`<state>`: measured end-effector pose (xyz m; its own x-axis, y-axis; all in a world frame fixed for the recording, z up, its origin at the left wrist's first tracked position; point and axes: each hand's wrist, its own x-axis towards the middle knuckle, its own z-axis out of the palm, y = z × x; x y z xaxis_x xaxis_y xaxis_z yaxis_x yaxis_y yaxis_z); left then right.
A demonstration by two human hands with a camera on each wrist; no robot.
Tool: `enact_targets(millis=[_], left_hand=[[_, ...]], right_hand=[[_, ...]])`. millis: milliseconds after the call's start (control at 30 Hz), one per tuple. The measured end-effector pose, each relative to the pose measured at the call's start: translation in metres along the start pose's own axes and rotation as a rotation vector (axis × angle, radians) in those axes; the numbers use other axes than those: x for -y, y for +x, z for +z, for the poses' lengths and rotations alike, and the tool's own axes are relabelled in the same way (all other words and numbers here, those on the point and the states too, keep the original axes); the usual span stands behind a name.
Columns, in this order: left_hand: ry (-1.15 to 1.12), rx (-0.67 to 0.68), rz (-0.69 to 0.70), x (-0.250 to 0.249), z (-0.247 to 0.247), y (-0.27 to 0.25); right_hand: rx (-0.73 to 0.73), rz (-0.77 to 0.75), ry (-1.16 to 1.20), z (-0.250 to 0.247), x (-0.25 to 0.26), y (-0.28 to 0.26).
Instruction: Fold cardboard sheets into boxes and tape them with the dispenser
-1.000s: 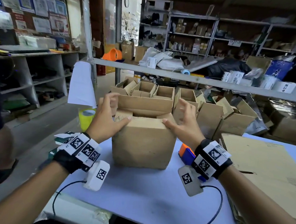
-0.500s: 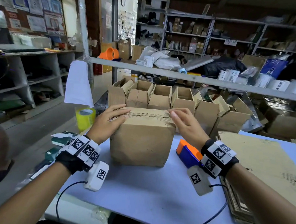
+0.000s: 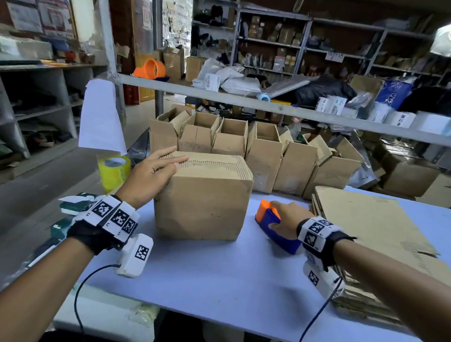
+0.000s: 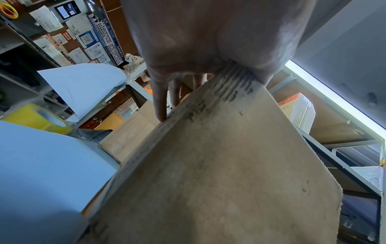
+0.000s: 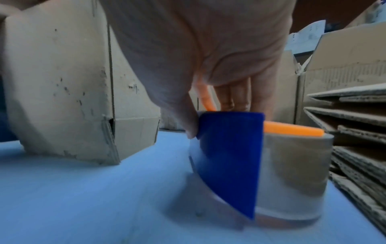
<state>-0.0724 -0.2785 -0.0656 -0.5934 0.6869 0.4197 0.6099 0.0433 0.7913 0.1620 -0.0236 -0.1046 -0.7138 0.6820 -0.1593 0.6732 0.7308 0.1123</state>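
the box (image 3: 203,196) stood near the middle of the table (image 3: 213,280), its flaps pressed flat by the spread left hand (image 3: 151,174). just to its right, the right hand (image 3: 285,221) curled around the tape dispenser (image 3: 271,227). taping the top seam seemed next, needing the dispenser lifted onto the flaps.

The top flaps of the brown corrugated cardboard box (image 3: 203,196), open a second ago, now lie shut. The person's left hand (image 3: 151,176) has slid from the box's rim to press flat across the closed flaps. The right hand (image 3: 286,219) has left the box and dropped to the surface, its grip now on the blue and orange plastic tape dispenser (image 3: 273,227) beside the box.
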Motion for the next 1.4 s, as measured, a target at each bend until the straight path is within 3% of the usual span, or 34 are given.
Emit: enact_targets(millis=[167,333,400,467,633,733,867,1033,1133,1267,1400], left_hand=[[-0.026,0.000,-0.011,0.000,0.000,0.000],[-0.051,-0.015,-0.019,-0.002,0.001,0.000],[-0.054,-0.023,-0.020,-0.003,0.002,0.000],[-0.068,-0.033,-0.027,-0.005,0.001,-0.001],[-0.075,0.034,-0.027,-0.015,-0.001,-0.003],[-0.354,0.145,-0.221,-0.024,-0.018,0.003],[-0.493,0.121,-0.356,-0.030,-0.033,0.017],[-0.437,0.017,-0.322,-0.044,-0.026,0.031],[-0.283,-0.066,-0.313,-0.044,-0.031,0.032],[-0.057,-0.050,-0.168,-0.039,-0.035,0.029],[0.131,-0.010,-0.111,-0.034,-0.039,0.030]], right_hand=[[-0.157,0.050,0.188,-0.062,-0.013,-0.002],[-0.498,-0.107,0.651,-0.161,-0.005,-0.016],[-0.570,-0.206,0.869,-0.187,0.019,-0.017],[-0.553,-0.302,0.988,-0.198,0.052,-0.015],[-0.363,-0.431,0.917,-0.175,0.125,0.000],[-0.366,-0.448,0.940,-0.166,0.134,0.010],[-0.356,-0.474,0.997,-0.163,0.130,0.014],[-0.388,-0.496,0.928,-0.165,0.132,0.016],[-0.398,-0.502,0.877,-0.167,0.131,0.016],[-0.469,-0.516,0.744,-0.172,0.133,0.015],[-0.457,-0.534,0.652,-0.181,0.132,0.012]])
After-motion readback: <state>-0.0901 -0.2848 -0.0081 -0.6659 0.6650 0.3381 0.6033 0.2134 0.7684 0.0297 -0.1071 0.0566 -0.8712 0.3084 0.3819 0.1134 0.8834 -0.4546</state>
